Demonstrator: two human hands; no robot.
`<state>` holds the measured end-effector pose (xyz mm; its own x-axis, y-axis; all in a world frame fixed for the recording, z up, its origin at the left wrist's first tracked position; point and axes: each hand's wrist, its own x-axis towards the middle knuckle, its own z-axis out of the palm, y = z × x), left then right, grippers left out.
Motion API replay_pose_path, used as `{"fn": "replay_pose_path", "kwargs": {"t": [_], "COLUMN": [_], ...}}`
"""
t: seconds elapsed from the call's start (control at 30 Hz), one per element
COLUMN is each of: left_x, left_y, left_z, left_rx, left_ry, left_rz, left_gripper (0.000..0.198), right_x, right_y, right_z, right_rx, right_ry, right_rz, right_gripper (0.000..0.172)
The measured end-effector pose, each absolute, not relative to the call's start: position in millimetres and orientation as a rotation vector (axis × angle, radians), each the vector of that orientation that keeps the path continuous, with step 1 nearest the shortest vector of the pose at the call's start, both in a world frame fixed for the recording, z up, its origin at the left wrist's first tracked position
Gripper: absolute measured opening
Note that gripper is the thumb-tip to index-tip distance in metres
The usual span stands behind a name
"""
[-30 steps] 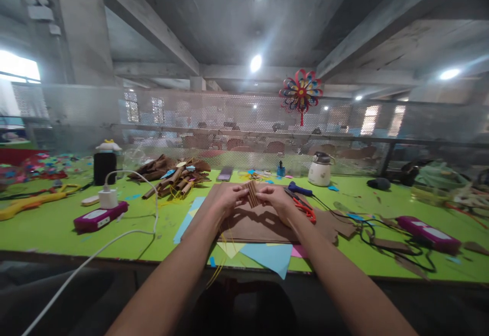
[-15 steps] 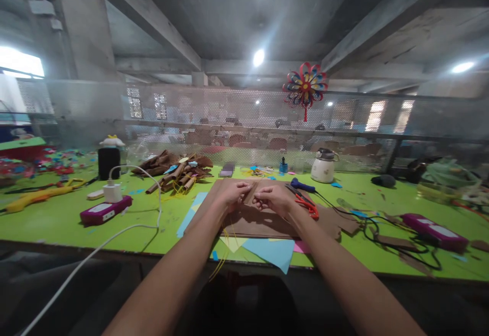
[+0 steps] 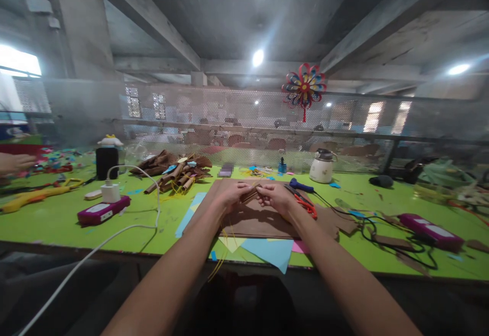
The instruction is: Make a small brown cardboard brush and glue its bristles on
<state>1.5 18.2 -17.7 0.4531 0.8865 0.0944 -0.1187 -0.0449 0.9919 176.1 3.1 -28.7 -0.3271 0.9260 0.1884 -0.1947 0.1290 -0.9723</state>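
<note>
Over a stack of brown paper sheets (image 3: 267, 225), my left hand (image 3: 232, 195) and my right hand (image 3: 275, 198) face each other, fingers closed. A small folded or rolled strip of brown paper (image 3: 250, 194) is pinched between them, one end in each hand. Thin yellow strings (image 3: 225, 234) trail down below my left wrist. Under the brown sheets, light blue paper (image 3: 273, 254) and some yellow and pink paper stick out at the table edge. Right of my right hand lie a red-handled cutting tool (image 3: 308, 207) and a dark blue tool (image 3: 301, 185) with a black cord.
Rolled brown paper tubes (image 3: 179, 173) are piled back left. A purple power strip (image 3: 104, 211) with a white charger cable lies left, another purple power strip (image 3: 431, 230) right. A white flask (image 3: 321, 167) stands behind. At far left is another person's hand (image 3: 15, 163).
The brown strip has tipped from slanting upright to nearly level, and my right fingers have closed on its end. Another person's hand has come in at the far left.
</note>
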Motion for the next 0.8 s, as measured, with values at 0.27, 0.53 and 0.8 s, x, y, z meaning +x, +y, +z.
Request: {"fn": "replay_pose_path", "kwargs": {"t": [0.27, 0.53, 0.8], "left_x": [1, 4, 5], "left_y": [17, 8, 14], "left_z": [-17, -10, -16], "left_rx": [1.366, 1.375, 1.449], "left_ry": [0.658, 0.631, 0.645], "left_rz": [0.849, 0.964, 0.991], "left_gripper": [0.035, 0.033, 0.025], "right_x": [181, 178, 174], "right_y": [14, 8, 5], "right_z": [-34, -30, -29], "right_rx": [-0.847, -0.842, -0.864], "right_ry": [-1.314, -1.239, -1.215], "right_rz": [1.258, 1.367, 1.390], "right_gripper": [0.029, 0.024, 0.028]}}
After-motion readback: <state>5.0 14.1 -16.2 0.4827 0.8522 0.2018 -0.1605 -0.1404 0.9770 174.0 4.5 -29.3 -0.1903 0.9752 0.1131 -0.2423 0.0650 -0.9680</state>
